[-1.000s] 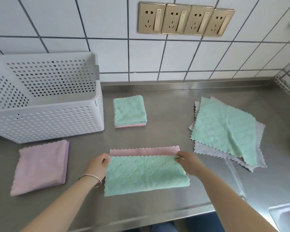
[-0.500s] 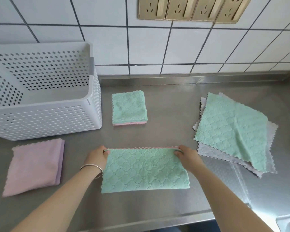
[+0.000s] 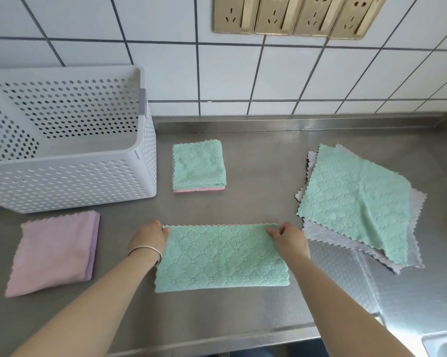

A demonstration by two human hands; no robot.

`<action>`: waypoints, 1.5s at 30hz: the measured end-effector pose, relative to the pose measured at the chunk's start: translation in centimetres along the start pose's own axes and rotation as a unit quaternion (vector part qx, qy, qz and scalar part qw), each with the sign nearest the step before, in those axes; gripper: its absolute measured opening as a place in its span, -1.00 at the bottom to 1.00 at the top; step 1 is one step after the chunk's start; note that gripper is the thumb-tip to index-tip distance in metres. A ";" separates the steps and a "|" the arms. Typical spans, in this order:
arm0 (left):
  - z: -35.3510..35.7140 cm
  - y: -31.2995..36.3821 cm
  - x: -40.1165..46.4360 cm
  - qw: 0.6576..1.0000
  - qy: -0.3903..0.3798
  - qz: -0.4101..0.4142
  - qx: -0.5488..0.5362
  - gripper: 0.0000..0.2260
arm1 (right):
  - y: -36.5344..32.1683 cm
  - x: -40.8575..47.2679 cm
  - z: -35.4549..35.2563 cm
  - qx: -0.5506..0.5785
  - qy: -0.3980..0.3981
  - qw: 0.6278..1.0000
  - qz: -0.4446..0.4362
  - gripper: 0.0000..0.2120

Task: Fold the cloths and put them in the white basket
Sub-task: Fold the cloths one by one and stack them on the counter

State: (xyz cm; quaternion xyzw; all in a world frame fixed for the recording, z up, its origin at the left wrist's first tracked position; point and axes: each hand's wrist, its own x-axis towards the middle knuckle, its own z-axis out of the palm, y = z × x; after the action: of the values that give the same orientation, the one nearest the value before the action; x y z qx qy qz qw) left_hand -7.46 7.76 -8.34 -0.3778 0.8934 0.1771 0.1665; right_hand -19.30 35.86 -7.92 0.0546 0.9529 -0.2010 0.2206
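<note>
Both forearms are bare, without sleeves, and a thin silver bangle (image 3: 145, 251) circles the left wrist

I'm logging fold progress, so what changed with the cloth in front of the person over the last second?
The green top layer of the cloth being folded was drawn away from the person until its far edge met the pink edge beneath; the pink strip seen a second ago is now only a sliver. The left hand and right hand still pinch its far corners. The white basket, folded green cloth, folded pink cloth and unfolded pile stayed put.
</note>
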 end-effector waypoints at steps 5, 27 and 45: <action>1.0 2.5 -3.3 0.976 0.181 0.114 0.039 -0.72 | 2.5 -2.7 -0.7 0.159 0.086 0.982 0.063 -0.80; 5.4 7.9 -6.7 0.917 -0.081 0.348 0.176 -0.30 | 2.6 -9.0 1.1 0.047 0.002 0.996 0.073 -0.94; -0.6 3.5 -7.6 0.940 -0.076 0.008 -0.333 -0.65 | -4.0 -12.6 8.7 -0.075 0.079 0.927 -0.360 -0.11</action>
State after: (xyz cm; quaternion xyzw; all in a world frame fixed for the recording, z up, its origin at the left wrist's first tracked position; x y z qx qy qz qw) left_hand -5.16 14.47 -3.88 -0.3896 0.7714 0.4937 0.0971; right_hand -5.30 28.47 -8.07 -0.2926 0.9353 -0.1897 0.0608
